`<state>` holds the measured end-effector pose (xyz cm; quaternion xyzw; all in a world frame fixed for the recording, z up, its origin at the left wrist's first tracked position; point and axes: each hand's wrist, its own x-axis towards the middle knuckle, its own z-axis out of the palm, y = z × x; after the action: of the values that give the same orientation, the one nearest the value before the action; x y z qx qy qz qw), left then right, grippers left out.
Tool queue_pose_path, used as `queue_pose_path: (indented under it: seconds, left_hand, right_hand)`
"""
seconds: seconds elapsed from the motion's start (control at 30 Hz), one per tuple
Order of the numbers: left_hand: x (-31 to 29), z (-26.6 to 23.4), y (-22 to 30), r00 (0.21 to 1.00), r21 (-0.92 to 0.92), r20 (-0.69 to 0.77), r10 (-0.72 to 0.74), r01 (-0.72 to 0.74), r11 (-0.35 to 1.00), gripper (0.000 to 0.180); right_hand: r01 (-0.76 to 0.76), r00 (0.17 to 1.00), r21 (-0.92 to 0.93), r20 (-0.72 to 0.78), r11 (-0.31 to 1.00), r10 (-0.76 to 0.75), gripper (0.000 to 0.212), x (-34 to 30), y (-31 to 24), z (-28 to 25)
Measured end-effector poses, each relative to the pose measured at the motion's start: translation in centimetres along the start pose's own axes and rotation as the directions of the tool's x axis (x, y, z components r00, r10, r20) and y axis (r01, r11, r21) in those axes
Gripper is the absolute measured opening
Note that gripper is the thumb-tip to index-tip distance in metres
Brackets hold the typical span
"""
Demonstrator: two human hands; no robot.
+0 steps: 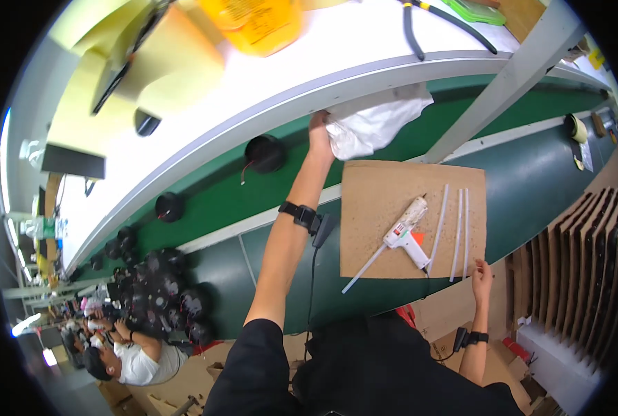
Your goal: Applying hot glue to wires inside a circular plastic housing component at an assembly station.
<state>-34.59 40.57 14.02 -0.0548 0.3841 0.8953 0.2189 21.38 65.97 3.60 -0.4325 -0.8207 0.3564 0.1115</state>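
- Presently our left hand (319,136) grips a white plastic bag (380,123) beyond the cardboard sheet (368,187).
- Our right hand (483,279), at its near right corner: grip unclear.
- A glue gun (407,225) lies on it.

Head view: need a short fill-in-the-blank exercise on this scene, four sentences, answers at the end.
1. The crumpled plastic at the left hand is ____ in colour.
2. The right hand is by the lower ____ corner of the cardboard sheet.
3. The glue gun lies on the cardboard sheet, to the ____ of the loose glue sticks.
4. The loose glue sticks on the cardboard sheet number ____.

Missing words: white; right; left; three.
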Motion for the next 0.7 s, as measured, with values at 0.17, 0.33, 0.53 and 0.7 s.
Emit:
queue_pose_path:
  seconds: [0.17, 0.33, 0.53, 0.7]
  left_hand:
    - [7.9, -10.4, -4.3, 0.838, 0.750, -0.290, 0.463, -0.102, 0.653, 0.059]
    - [4.8, -9.6, -5.2, 0.856, 0.958, -0.045, 0.516, -0.109, 0.264, 0.086]
    - [3.2, -14.1, 7.6, 0.988, 0.822, 0.062, 0.143, 0.031, -0.568, 0.095]
    - [-1.7, -20.9, 11.6, 0.999, 0.890, -0.040, 0.030, 0.049, -0.453, 0.104]
  right_hand:
    - [0.014, 0.989, -0.024, 0.145, 1.000, -0.010, 0.025, -2.7, -6.9, -0.8]
    - [-0.146, 0.989, -0.032, 0.010, 0.989, 0.146, 0.024, -6.8, -8.5, -0.7]
    - [0.154, 0.975, -0.059, 0.170, 0.986, -0.142, 0.043, -6.5, -14.0, 6.6]
    - [0.299, 0.931, -0.287, 0.299, 0.910, -0.211, 0.074, -4.4, -18.5, 13.0]
